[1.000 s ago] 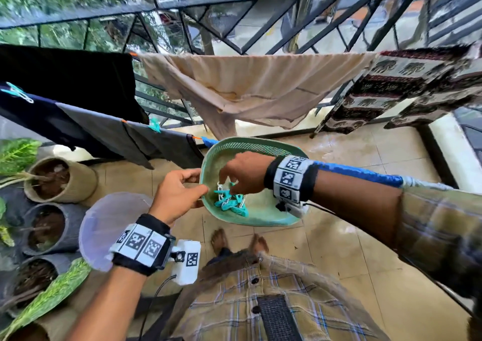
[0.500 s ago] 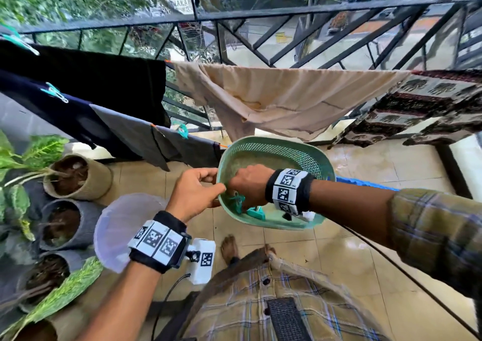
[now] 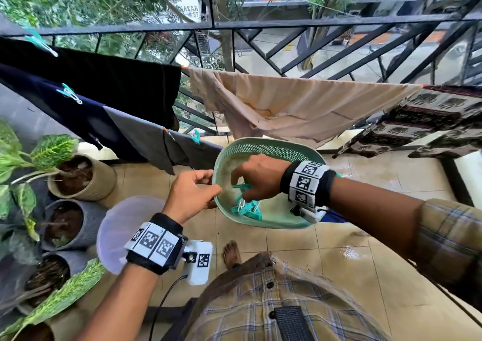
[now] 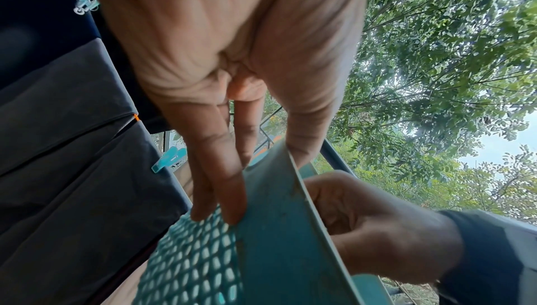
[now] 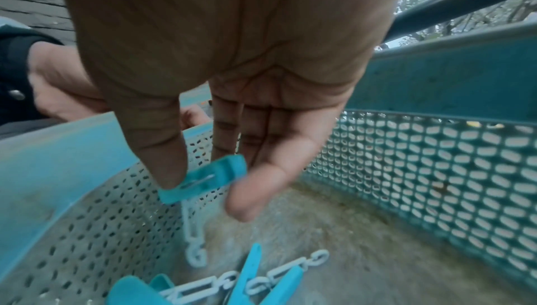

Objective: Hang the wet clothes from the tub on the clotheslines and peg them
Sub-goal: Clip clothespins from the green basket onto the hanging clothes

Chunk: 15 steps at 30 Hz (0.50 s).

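Observation:
My left hand (image 3: 194,194) grips the left rim of a green perforated basket (image 3: 273,148), thumb inside and fingers (image 4: 223,186) flat on the outer wall (image 4: 279,241). My right hand (image 3: 254,178) is down inside the basket and pinches a teal peg (image 5: 203,178) between thumb and fingers; a white chain hangs from it. More teal pegs (image 3: 247,207) lie on the basket floor (image 5: 334,229). A beige cloth (image 3: 300,105) hangs unpegged on the far line. Black, navy and grey clothes (image 3: 146,137) hang at left with teal pegs on them.
A patterned cloth (image 3: 430,116) hangs at the right. Potted plants (image 3: 75,176) stand along the left wall, a pale round tub (image 3: 117,225) lies on the wet tiled floor beside them. A black metal railing (image 3: 339,22) closes the balcony ahead.
The view has tilted up and the basket has come a little higher. My right hand has closed its thumb and fingers on one peg and lifted it off the pile.

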### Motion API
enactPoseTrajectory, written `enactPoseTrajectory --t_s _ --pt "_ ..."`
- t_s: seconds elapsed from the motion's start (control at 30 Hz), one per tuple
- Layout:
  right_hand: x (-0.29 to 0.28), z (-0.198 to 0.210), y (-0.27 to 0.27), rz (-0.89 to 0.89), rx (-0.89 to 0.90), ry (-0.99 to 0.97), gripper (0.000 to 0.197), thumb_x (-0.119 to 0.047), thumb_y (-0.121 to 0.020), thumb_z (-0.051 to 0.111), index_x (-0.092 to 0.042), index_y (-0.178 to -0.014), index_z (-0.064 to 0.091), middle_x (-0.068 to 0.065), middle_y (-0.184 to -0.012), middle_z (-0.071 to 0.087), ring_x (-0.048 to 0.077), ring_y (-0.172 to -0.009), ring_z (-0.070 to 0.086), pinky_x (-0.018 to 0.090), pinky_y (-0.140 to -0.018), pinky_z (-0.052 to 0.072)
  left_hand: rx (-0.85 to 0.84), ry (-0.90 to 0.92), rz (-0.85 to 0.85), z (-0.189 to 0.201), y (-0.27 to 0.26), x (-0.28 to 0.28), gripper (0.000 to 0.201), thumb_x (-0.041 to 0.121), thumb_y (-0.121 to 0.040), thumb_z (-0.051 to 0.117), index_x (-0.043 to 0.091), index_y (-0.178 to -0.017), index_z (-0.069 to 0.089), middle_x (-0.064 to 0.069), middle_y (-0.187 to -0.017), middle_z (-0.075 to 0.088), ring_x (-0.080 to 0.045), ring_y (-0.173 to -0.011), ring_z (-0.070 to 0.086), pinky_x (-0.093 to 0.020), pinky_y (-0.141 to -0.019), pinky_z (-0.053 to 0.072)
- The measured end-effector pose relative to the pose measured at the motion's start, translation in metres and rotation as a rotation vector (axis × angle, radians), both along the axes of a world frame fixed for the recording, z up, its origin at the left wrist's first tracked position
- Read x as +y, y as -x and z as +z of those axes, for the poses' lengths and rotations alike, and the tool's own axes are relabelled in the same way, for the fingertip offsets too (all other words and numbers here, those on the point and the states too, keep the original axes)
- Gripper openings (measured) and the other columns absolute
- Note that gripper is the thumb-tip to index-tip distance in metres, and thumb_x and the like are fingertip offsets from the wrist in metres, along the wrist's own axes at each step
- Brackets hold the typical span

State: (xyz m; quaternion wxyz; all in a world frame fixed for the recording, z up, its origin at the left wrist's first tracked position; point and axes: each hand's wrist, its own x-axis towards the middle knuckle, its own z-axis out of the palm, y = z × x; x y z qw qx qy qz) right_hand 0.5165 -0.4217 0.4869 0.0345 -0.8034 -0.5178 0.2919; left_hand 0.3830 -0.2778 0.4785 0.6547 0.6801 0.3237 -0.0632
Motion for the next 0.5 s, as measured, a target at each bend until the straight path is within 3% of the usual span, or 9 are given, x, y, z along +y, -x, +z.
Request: enactPoseTrajectory --t_s 0.13,0.3,0.37,0.5 --pt "0.007 0.002 0.006 -0.033 0.046 0.039 0.036 -0.033 -0.079 0.069 -0.026 -0.115 0.066 -0.001 -0.104 0.070 0.021 -0.091 0.061 0.024 -0.079 0.044 -0.008 0.018 -0.003 0.001 0.000 0.007 0.029 -0.010 -0.083 0.062 0.010 -0.098 0.076 -0.014 -0.090 0.074 -0.022 -0.078 0.070 -0.040 -0.069 0.062" --pt "0.020 0.005 0.013 -0.010 0.095 0.032 0.045 -0.018 -0.084 0.059 -0.029 -0.127 0.062 0.002 -0.123 0.066 0.023 -0.110 0.061 0.028 -0.092 0.045 -0.034 0.015 -0.042 0.005 -0.002 0.019 0.033 -0.011 -0.083 0.061 0.017 -0.089 0.077 -0.008 -0.083 0.074 -0.019 -0.074 0.071 -0.032 -0.062 0.060" --pt "0.025 0.006 0.013 -0.008 0.108 0.015 0.044 -0.016 -0.085 0.057 -0.032 -0.125 0.065 -0.001 -0.125 0.066 0.021 -0.112 0.060 0.024 -0.094 0.044 -0.034 0.001 -0.059 0.005 -0.004 0.026 0.036 -0.010 -0.082 0.062 0.021 -0.084 0.079 -0.006 -0.082 0.075 -0.018 -0.075 0.070 -0.035 -0.064 0.060" --pt "0.030 0.011 0.008 -0.065 0.071 -0.055 0.043 -0.018 -0.080 0.064 -0.030 -0.121 0.069 -0.005 -0.117 0.069 0.018 -0.106 0.062 0.019 -0.079 0.034 -0.039 -0.056 -0.105 0.005 -0.008 0.042 0.037 -0.004 -0.078 0.065 0.028 -0.087 0.080 -0.007 -0.088 0.076 -0.023 -0.081 0.070 -0.042 -0.074 0.061"
